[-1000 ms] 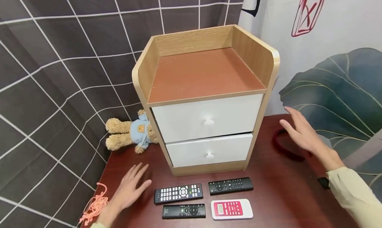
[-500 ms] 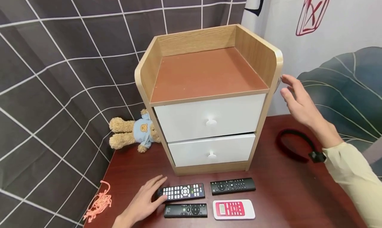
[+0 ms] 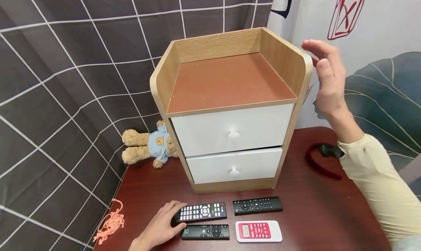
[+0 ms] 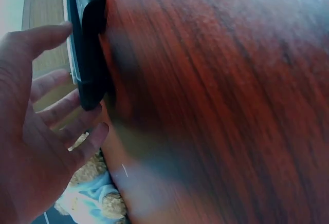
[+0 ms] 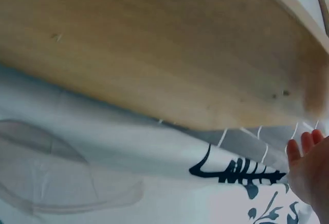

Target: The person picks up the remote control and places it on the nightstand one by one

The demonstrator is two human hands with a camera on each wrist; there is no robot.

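Observation:
In the head view, my left hand (image 3: 161, 223) grips the left end of a black remote control (image 3: 200, 212) with white buttons, fingers over its far edge and thumb at the near edge. The left wrist view shows the thumb and fingers around that remote's end (image 4: 91, 88). A second black remote (image 3: 205, 232) lies just in front. My right hand (image 3: 329, 77), fingers lightly bent, is raised beside the right side panel of a small wooden cabinet (image 3: 285, 61). From the right wrist view, the hand (image 5: 311, 170) appears near the panel's edge, holding nothing.
Another black remote (image 3: 257, 205) and a pink-and-white remote (image 3: 258, 231) lie before the cabinet's two white drawers. A teddy bear (image 3: 154, 144) lies left of the cabinet. Coral cord (image 3: 110, 223) is at the table's left edge, a dark red headband (image 3: 320, 163) on the right.
My left hand has moved right onto the remote control and now grips its left end. The right hand has risen beside the cabinet, from table height to near its upper edge.

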